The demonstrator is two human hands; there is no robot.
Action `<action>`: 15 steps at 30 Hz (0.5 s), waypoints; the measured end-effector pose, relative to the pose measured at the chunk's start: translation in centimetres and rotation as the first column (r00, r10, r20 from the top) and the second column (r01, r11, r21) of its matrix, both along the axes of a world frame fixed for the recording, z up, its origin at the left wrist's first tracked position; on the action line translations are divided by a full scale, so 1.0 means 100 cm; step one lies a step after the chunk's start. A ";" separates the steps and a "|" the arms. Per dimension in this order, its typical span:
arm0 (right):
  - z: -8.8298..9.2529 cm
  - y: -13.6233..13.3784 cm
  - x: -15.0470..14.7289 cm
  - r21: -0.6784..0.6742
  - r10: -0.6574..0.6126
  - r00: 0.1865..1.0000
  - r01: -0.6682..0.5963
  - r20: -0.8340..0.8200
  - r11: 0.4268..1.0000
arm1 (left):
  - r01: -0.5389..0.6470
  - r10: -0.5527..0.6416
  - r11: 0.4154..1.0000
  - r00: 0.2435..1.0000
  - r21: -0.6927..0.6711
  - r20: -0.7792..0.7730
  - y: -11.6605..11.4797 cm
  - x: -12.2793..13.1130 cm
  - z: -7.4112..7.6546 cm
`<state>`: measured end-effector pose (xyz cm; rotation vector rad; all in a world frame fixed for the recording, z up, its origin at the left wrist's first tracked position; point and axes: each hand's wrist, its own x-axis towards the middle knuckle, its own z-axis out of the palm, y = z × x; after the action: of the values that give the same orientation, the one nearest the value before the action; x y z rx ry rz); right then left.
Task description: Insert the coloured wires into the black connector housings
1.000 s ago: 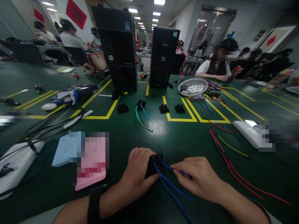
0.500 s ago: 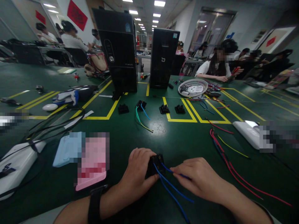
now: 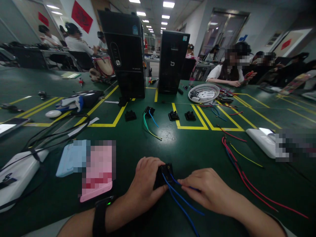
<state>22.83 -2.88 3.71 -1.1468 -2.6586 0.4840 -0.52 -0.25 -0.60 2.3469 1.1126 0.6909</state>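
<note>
Between the thumb and fingers of my left hand is a small black socket block with brass-coloured slots, resting low over the green table. Blue wires run out of its face and trail toward me. My right hand pinches a darker blue wire close to the block, and that wire's end meets one of the slots. How deep the end sits, I cannot tell. Farther off lie a similar black block with green and blue wires and loose black blocks.
Two black computer towers stand at the back. A white basket holds small parts. Red wires lie at right, a pink case and a white power bank at left. A co-worker sits across the table.
My right fingers have shifted slightly toward the block along the dark blue wire. My left hand keeps its grip. A light now shows on the watch at my left wrist.
</note>
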 end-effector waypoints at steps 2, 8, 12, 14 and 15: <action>0.002 0.000 0.003 0.004 -0.052 0.998 0.052 0.022 0.999 | 0.000 0.000 1.000 1.000 -0.006 -0.009 0.000 0.000 0.000; 0.003 -0.004 0.002 0.136 -0.078 0.979 0.105 -0.188 0.985 | 0.017 -0.017 0.999 0.999 0.027 -0.031 -0.003 0.000 0.000; -0.001 -0.006 -0.004 0.236 0.000 0.971 0.057 -0.237 0.970 | 0.016 -0.015 0.999 0.999 0.032 -0.031 -0.003 0.000 0.001; -0.001 -0.006 -0.006 0.253 0.044 0.982 0.003 -0.182 0.967 | 0.015 -0.014 0.999 0.999 0.029 -0.029 -0.003 -0.001 0.001; 0.000 -0.005 -0.006 0.244 0.065 0.989 -0.030 -0.135 0.969 | 0.015 -0.014 0.999 1.000 0.029 -0.025 -0.002 -0.001 0.001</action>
<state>22.27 -3.42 3.71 -0.9426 -2.5407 0.2310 -0.64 -0.49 -0.54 2.3924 1.1018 0.6786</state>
